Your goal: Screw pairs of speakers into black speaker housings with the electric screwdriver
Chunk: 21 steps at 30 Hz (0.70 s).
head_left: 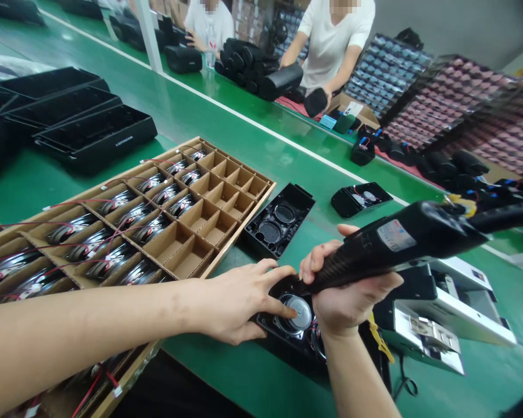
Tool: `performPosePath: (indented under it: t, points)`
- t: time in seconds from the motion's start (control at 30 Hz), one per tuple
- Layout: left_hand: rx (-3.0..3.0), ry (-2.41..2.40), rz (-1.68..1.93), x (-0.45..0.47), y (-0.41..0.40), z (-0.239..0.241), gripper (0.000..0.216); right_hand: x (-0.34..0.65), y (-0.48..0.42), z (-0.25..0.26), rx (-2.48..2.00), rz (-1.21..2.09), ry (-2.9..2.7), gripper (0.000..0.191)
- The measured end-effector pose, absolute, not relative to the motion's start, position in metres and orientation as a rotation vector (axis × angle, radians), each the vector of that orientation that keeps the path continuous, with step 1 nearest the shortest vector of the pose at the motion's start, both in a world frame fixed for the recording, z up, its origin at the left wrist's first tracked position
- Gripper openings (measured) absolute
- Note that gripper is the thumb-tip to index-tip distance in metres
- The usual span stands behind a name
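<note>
Speaker housing (290, 348), black, lies on the green bench beneath a person's two hands, partly hidden by the right wrist, which also covers much of a second driver (317, 339). The right hand (346, 296) wraps around an electric screwdriver (370, 244), whose tip is out of sight. The left hand (250, 302) lays its index finger on a silver-backed driver (300, 313) in the housing, thumb near the edge; whether it also grips the housing cannot be told. Left of the housing, a divided cardboard tray (192, 258), cut off by the frame, holds wired drivers. Behind it on the green bench (183, 110) rests another housing (283, 215) with two round grilles. Across a white line, a co-worker (335, 46) in white handles black units before stacked goods. A label (396, 235) on the screwdriver and white lettering (124, 140) on a black case are too small to read.
</note>
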<state>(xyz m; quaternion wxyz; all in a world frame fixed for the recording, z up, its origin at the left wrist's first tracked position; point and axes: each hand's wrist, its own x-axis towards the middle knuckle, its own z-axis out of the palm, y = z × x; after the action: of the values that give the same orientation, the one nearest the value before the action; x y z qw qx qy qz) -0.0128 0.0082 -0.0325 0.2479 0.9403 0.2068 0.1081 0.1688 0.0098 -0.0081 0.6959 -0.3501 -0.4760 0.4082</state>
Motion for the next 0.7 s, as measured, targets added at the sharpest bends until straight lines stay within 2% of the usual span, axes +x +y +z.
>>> performPosePath:
  t: [0.5, 0.7]
  points:
    - [2.572, 0.579, 0.276, -0.0128, 0.0073, -0.0285, 0.059, 0.1688, 0.0098, -0.0174, -0.759, 0.956, -1.113, 0.070]
    - [2.538, 0.621, 0.212, -0.0131, 0.0025, -0.0273, 0.066, 0.1689, 0.0089, -0.0089, -0.749, 0.886, -1.118, 0.065]
